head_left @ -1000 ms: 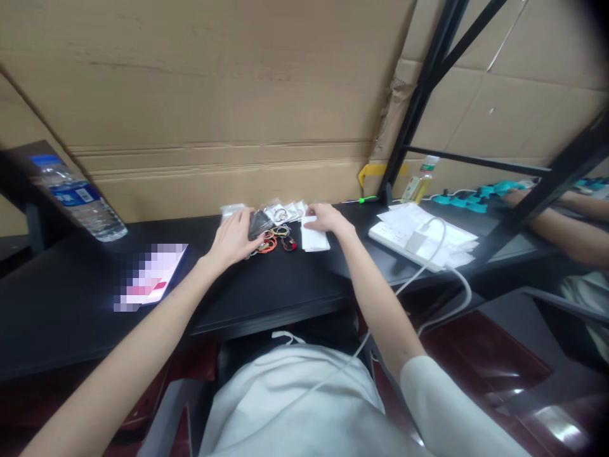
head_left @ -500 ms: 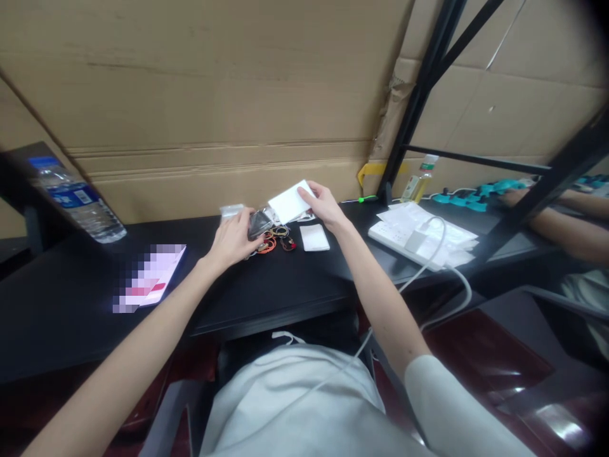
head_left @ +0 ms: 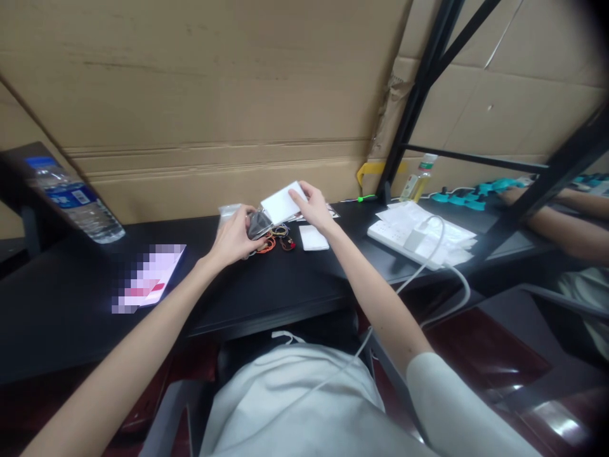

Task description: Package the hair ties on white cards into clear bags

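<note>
My right hand [head_left: 313,207] holds a white card [head_left: 281,203] lifted above the black desk [head_left: 71,304], tilted toward my left hand. My left hand [head_left: 234,237] grips a small dark pouch [head_left: 259,223] just left of the card. Under them lie several small coloured rings and cords [head_left: 275,241]. A second white card [head_left: 313,238] lies flat on the desk to the right of the rings. A clear little bag [head_left: 227,211] sits behind my left hand.
A water bottle [head_left: 73,202] lies tilted at the far left. A pink-and-white sheet [head_left: 150,276] lies left of centre. A white power strip with papers and a cable [head_left: 419,238] sits to the right. Another person's arm [head_left: 561,235] rests beyond the black frame post [head_left: 537,197]. Cardboard walls stand behind.
My right hand picked one white card off the stack and raised it, then moved it left toward the pouch. My left hand stayed on the pouch.
</note>
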`<state>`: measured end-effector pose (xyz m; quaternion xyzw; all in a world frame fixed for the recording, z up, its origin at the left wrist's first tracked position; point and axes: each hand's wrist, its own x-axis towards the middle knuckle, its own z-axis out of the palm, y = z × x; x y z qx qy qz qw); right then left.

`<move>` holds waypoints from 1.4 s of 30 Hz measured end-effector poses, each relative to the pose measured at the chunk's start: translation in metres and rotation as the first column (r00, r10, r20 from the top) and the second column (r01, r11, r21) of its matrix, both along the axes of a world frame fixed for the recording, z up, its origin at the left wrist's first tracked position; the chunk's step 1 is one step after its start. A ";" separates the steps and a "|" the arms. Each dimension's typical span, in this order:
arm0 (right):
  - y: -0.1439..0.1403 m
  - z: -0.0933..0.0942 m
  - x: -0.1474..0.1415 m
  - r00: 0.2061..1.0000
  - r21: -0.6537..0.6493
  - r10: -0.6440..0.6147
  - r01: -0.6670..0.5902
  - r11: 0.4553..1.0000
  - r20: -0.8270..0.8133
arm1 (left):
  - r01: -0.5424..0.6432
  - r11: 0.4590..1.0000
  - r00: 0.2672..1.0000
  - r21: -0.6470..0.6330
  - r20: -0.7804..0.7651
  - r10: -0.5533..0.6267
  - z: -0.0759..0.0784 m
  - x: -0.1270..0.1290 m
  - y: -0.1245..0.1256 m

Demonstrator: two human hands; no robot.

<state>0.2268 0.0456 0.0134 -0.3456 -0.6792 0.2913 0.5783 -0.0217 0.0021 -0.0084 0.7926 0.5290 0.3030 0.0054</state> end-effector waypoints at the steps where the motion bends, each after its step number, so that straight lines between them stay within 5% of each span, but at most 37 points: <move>1: 0.000 -0.001 0.000 1.000 -0.003 0.001 -0.001 1.000 0.008 | -0.009 1.000 1.000 0.009 -0.004 0.009 0.000 0.000 0.000; 18: -0.004 -0.002 -0.002 0.978 -0.127 -0.027 0.054 0.990 0.206 | -0.020 0.991 0.995 0.133 -0.097 0.034 0.002 0.001 -0.003; 35: -0.003 -0.007 -0.008 0.955 0.012 -0.009 0.006 1.000 0.295 | -0.024 0.988 0.995 0.150 -0.093 0.038 -0.001 0.002 -0.003; 42: -0.007 -0.008 -0.008 0.969 -0.181 0.129 -0.091 0.979 0.209 | -0.016 0.986 0.995 0.167 -0.090 0.031 0.000 0.002 -0.003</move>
